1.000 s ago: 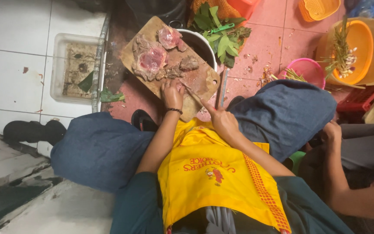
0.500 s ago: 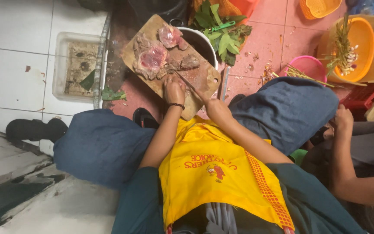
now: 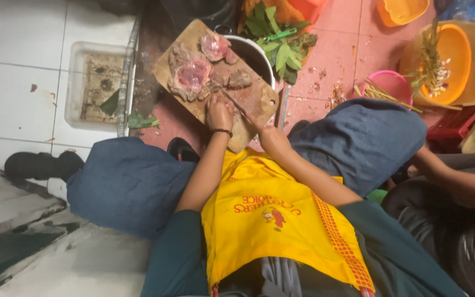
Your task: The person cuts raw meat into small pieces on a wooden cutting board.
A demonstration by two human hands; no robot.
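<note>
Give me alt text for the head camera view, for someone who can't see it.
A seated person in a yellow apron cuts raw meat on a wooden cutting board: left hand steadies it, right hand holds a knife. Leafy greens and orange tubs sit on the tiled floor beyond.

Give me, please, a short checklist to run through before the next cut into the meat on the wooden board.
1. Left hand steadies the meat: ok, it rests at the meat's near edge.
2. Right hand grips the knife: ok.
3. Left fingers apart from the blade: cannot tell, they lie very close.
4. Cutting board lies steady: cannot tell, its far part overlaps the white pot.
5. Floor around the board tidy: not ok, scraps lie on the red tiles.
</note>
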